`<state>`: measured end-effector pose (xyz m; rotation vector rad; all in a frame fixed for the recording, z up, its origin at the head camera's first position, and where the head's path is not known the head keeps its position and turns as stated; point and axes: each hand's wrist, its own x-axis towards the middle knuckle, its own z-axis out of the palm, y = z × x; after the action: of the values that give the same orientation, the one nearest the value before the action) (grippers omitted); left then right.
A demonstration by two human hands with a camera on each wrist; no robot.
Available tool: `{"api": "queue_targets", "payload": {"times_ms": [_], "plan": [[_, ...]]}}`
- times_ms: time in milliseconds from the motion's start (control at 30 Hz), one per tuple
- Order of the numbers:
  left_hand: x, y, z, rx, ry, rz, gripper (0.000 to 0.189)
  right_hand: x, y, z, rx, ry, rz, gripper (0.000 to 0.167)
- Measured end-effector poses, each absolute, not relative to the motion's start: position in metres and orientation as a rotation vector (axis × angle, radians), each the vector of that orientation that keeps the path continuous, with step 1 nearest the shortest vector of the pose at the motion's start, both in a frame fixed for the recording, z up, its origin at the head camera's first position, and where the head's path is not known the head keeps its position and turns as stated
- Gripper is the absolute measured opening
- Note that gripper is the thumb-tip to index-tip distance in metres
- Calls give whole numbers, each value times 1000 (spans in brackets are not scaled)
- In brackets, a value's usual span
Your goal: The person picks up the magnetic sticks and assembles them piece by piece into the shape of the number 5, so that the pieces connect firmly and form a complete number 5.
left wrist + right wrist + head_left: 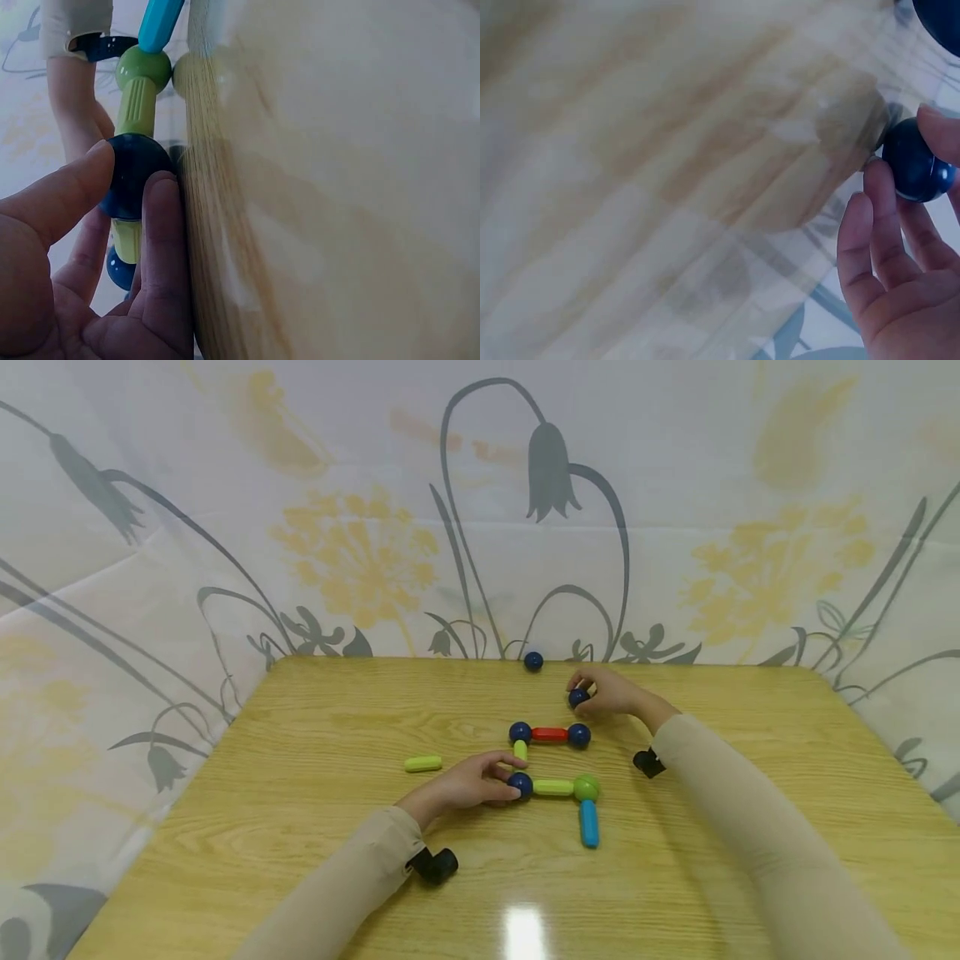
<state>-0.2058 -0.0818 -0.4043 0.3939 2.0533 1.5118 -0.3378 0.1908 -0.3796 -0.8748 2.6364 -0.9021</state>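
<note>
My left hand grips a dark blue ball between thumb and fingers, at a corner of a joined ball-and-rod shape on the table. From that ball a yellow-green rod leads to a green ball, and a blue rod extends from there toward me. Another yellow-green rod runs back to a dark blue ball, joined by a red rod to one more dark blue ball. Farther back, my right hand pinches a separate dark blue ball.
A loose dark blue ball lies at the table's back edge. One loose yellow-green rod sits left of the joined shape. Behind the wooden table hangs a flower-patterned cloth.
</note>
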Motion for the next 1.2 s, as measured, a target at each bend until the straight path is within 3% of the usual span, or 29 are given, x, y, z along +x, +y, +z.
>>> {"api": "queue_targets", "payload": {"times_ms": [667, 967, 1200], "plan": [[-204, -81, -405, 414, 2047, 1520, 41, -288, 213, -373, -900, 2727, -987, 33], [-205, -83, -404, 416, 2053, 1506, 41, -251, 207, -353, -899, 2707, -1023, 43], [-205, -82, -403, 417, 2051, 1504, 41, -222, 202, -349, -929, 2625, -1018, 38]]}}
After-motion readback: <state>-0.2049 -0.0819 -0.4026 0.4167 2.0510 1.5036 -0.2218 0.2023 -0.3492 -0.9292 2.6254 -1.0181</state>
